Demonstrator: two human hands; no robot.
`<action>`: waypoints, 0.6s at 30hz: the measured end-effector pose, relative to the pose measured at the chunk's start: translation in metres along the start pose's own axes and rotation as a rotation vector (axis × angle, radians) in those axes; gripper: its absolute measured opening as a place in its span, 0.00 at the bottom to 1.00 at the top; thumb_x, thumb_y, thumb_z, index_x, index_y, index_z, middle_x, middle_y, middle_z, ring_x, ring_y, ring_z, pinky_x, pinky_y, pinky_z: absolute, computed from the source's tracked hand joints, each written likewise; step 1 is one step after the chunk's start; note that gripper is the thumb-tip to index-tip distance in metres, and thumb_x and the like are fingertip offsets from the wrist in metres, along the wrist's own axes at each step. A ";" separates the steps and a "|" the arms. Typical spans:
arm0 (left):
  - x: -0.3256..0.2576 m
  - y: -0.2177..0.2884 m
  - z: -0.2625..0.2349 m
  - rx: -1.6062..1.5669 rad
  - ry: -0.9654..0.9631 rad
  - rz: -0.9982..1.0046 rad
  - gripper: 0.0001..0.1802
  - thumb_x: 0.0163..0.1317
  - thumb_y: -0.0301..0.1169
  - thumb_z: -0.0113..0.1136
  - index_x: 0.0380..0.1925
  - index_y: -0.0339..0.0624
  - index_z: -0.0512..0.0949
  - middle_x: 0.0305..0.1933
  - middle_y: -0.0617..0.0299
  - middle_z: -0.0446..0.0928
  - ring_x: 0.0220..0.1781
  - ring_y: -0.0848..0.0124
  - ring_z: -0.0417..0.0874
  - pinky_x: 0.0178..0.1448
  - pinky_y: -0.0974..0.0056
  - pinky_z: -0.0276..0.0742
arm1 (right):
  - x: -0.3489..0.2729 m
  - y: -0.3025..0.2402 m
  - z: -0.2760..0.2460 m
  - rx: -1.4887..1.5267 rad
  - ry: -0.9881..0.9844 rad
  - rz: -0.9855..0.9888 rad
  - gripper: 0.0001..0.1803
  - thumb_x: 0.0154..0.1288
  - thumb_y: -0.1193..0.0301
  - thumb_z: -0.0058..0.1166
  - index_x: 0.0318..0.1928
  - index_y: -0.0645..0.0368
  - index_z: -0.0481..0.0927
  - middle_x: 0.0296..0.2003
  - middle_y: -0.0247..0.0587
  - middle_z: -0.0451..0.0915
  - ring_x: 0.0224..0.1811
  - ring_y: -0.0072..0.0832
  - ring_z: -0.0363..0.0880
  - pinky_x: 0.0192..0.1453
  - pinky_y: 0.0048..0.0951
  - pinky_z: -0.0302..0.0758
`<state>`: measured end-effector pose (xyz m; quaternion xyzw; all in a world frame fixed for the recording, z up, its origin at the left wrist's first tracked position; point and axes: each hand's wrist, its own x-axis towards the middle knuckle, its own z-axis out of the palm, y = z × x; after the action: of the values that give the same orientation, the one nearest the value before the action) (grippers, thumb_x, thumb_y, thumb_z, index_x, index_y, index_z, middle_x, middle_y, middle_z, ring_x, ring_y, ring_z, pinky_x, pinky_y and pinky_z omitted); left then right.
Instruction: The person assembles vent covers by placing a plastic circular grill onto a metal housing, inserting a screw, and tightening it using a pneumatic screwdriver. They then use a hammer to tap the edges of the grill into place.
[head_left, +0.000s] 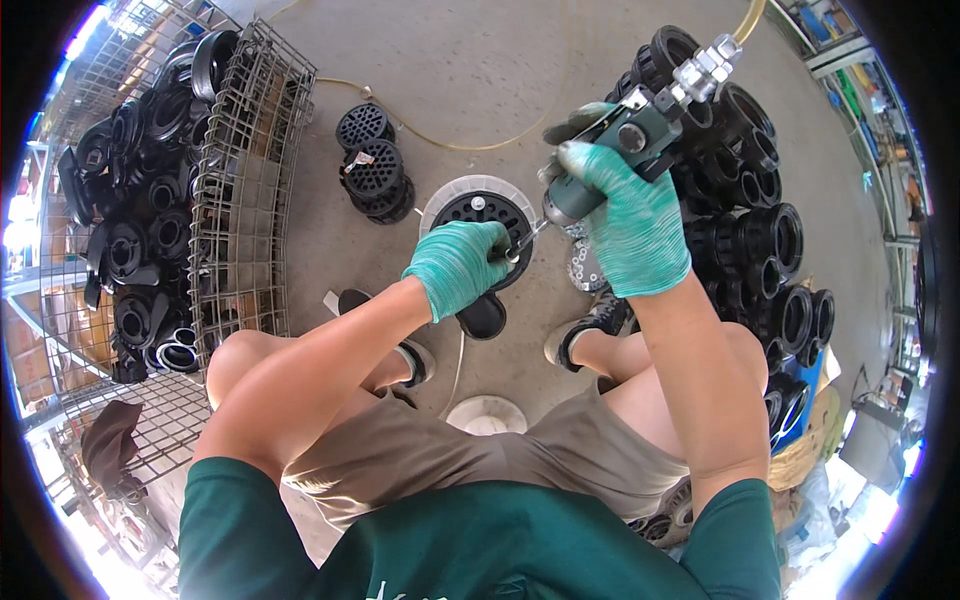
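R hand (632, 215), green-gloved, grips a drill-type power tool (618, 150) held aloft to the R of a round work area on a concrete flr. The tool is dark gray-green, w/ a rounded metallic nose, a circular knob on its side & bright silver fittings (704, 68) at the rear, where a yellowish hose (750, 20) joins. A thin metal bit (534, 236) slants from the nose toward the L hand (460, 262), also gloved, fingers bent over a black perforated disc (508, 214); can't tell what, if anything, they pinch. The disc, dotted w/ round holes & bearing a silver bolt head (478, 203), sits btwn the person's ft, within a pale ring (470, 184). Similar discs (374, 168) stand stacked nearby, L.
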<state>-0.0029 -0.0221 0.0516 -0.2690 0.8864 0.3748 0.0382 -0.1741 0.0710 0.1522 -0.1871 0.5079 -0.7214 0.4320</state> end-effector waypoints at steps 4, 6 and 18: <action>0.004 -0.004 0.010 0.053 -0.026 0.003 0.13 0.61 0.39 0.69 0.41 0.44 0.84 0.34 0.52 0.85 0.35 0.52 0.86 0.41 0.52 0.80 | -0.010 0.011 -0.002 -0.067 -0.028 -0.030 0.18 0.62 0.78 0.66 0.52 0.56 0.81 0.42 0.33 0.85 0.39 0.20 0.82 0.45 0.25 0.82; 0.007 -0.002 0.011 0.067 -0.034 0.011 0.13 0.61 0.39 0.69 0.40 0.44 0.84 0.34 0.52 0.85 0.35 0.52 0.86 0.42 0.52 0.81 | -0.013 0.016 -0.006 -0.114 -0.046 -0.028 0.19 0.62 0.78 0.67 0.54 0.57 0.81 0.40 0.32 0.85 0.39 0.19 0.82 0.45 0.23 0.81; 0.018 -0.014 0.015 0.062 -0.148 0.108 0.15 0.60 0.39 0.66 0.43 0.45 0.81 0.36 0.49 0.85 0.39 0.48 0.86 0.45 0.47 0.80 | -0.022 0.025 -0.006 -0.213 -0.157 -0.090 0.19 0.62 0.79 0.64 0.54 0.59 0.81 0.44 0.35 0.86 0.43 0.19 0.82 0.50 0.27 0.81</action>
<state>-0.0133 -0.0279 0.0274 -0.1910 0.9056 0.3675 0.0918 -0.1549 0.0896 0.1307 -0.3103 0.5373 -0.6653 0.4151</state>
